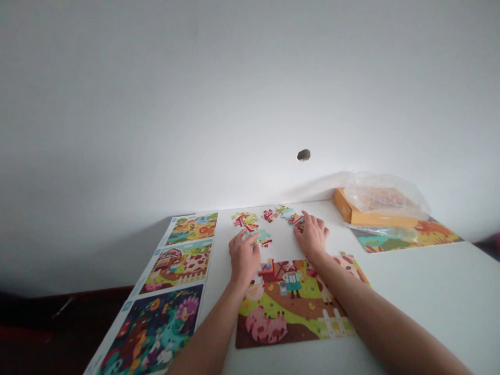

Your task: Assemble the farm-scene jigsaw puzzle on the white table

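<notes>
A partly assembled farm jigsaw puzzle (281,312) lies in front of me, showing a farmer, a pig and a white fence; its upper edge is uneven. My left hand (244,256) is above its top left corner, fingers apart, at a pale green puzzle piece (262,236). My right hand (313,234) reaches past the puzzle's upper side with fingers spread, its thumb and index finger beside a red striped puzzle piece (299,222). Whether the fingertips press on these pieces I cannot tell. Loose pieces with a red barn (242,220) lie beyond my left hand, and several more sit between both hands.
Three picture sheets (177,265) run down the table's left side, the middle one showing the farm scene. At the back right, a yellow box (353,213) under a clear plastic bag (386,192) rests on another picture board (437,237). A wall (250,130) stands behind the table.
</notes>
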`<control>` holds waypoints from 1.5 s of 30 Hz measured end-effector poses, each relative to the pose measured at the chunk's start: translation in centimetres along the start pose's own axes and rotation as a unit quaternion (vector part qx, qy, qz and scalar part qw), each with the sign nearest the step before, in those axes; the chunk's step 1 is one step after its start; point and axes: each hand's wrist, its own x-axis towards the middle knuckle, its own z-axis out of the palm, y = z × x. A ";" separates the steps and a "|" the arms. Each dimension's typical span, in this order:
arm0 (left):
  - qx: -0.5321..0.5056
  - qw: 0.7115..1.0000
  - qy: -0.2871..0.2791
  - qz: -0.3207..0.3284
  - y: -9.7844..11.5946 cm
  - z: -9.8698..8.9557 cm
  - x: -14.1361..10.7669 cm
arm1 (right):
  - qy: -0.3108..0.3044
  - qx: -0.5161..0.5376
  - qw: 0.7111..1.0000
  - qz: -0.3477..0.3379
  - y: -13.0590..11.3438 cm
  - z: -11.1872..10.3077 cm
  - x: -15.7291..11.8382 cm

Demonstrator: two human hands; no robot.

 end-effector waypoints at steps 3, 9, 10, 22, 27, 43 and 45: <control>-0.019 1.000 0.006 -0.003 0.0 0.0 0.1 | 0.013 0.024 1.000 -0.008 -0.1 -0.2 0.1; -0.131 0.991 0.011 0.020 0.4 -0.3 0.2 | -0.007 0.165 0.968 -0.188 -1.3 -1.3 -0.6; -0.154 0.988 0.003 0.018 0.5 -0.3 0.2 | -0.029 0.185 0.954 -0.233 -1.6 -1.4 -0.9; -0.169 0.985 0.011 -0.038 -0.1 0.2 0.1 | -0.032 0.031 0.979 -0.199 -2.5 -1.6 -1.8; -0.060 0.996 0.013 -0.071 0.3 -0.5 0.1 | 0.027 -0.081 0.995 0.043 -1.4 -0.8 -0.9; -0.062 0.997 0.035 -0.019 0.3 -0.4 0.2 | 0.010 0.009 1.000 -0.016 -0.1 -0.7 -0.3; -0.067 0.997 0.033 -0.019 0.4 -0.5 0.2 | 0.033 0.038 0.998 -0.043 -0.2 -0.7 -0.2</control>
